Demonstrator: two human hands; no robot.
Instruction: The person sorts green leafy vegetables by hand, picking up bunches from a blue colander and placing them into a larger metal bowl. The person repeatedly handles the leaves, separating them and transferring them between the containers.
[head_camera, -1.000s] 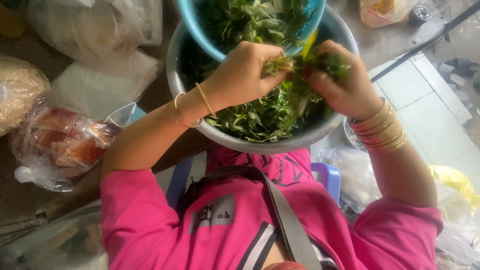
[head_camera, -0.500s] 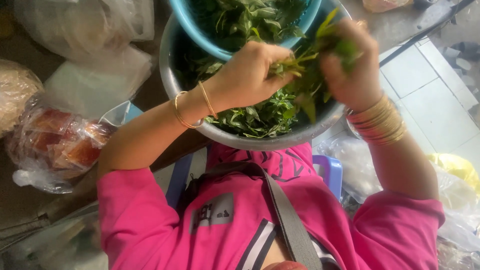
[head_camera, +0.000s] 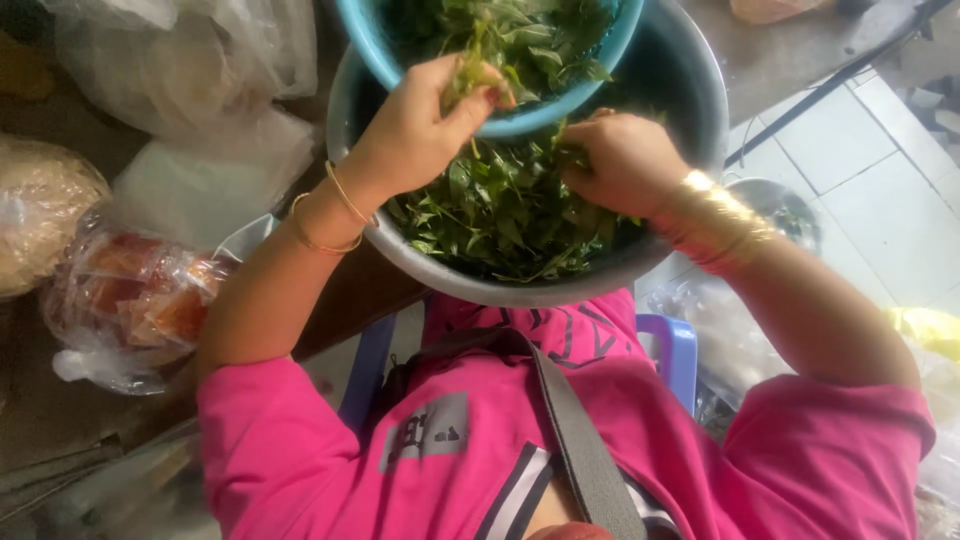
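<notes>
Greens (head_camera: 500, 215) — hands now apart: left hand (head_camera: 425, 130) pinches a sprig, right hand (head_camera: 625, 160) grips leaves.

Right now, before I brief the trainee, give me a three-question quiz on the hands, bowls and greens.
1. True or false: the left hand holds a sprig of greens over the blue bowl.
2. Where is the right hand? A) on the red packets in plastic, B) in the leafy greens of the metal bowl, C) on the grey strap.
3. Which bowl sits partly inside the other?

Key: 1 true. 2 B. 3 The blue bowl sits partly inside the metal one.
</notes>
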